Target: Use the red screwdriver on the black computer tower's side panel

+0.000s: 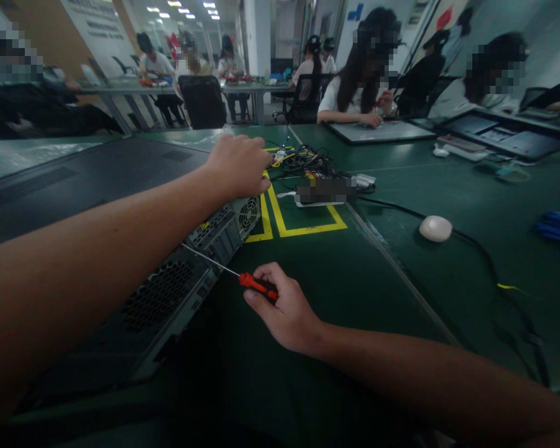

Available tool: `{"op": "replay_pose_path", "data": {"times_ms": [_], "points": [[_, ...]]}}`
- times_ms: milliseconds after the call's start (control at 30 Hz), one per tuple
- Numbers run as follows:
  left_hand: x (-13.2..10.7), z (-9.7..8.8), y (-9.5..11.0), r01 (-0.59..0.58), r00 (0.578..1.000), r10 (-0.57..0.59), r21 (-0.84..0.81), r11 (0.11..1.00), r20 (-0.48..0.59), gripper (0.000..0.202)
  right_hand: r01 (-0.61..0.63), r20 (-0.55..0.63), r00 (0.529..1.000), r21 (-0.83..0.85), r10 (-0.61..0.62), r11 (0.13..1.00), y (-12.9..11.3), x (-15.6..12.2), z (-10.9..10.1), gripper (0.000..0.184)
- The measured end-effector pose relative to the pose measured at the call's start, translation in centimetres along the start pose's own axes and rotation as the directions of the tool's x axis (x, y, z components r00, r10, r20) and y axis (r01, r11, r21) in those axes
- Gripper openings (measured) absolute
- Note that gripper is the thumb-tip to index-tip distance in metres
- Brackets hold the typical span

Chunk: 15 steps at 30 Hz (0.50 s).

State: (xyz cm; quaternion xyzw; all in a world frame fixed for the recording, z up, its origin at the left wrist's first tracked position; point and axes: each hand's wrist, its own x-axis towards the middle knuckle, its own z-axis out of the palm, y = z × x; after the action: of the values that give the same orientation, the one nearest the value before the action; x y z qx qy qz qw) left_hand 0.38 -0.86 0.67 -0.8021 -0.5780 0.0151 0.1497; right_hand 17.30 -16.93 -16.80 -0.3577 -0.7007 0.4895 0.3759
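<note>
Head view: right hand (pixel 287 309) grips red, thin-shafted screwdriver (pixel 249 280); left hand (pixel 239 164), grasp unclear.

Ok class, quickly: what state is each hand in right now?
Left hand: at the computer case, fingers bent; grip cannot be told.
Right hand: closed, holding the red-and-black screwdriver.

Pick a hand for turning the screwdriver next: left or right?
The right hand, I'd say: it grips the screwdriver by the handle, shaft pointing at the rear of the case. The left hand is at the case's far corner, perhaps better placed for steadying.
</note>
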Motion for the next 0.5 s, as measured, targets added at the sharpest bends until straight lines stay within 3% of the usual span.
{"op": "replay_pose_path", "data": {"times_ms": [500], "points": [[0.24, 0.40, -0.33, -0.009, 1.000, 0.009, -0.004, 1.000, -0.015, 0.062, -0.018, 0.016, 1.000, 0.005, 0.018, 1.000, -0.48, -0.04, -0.16, 0.021]]}}
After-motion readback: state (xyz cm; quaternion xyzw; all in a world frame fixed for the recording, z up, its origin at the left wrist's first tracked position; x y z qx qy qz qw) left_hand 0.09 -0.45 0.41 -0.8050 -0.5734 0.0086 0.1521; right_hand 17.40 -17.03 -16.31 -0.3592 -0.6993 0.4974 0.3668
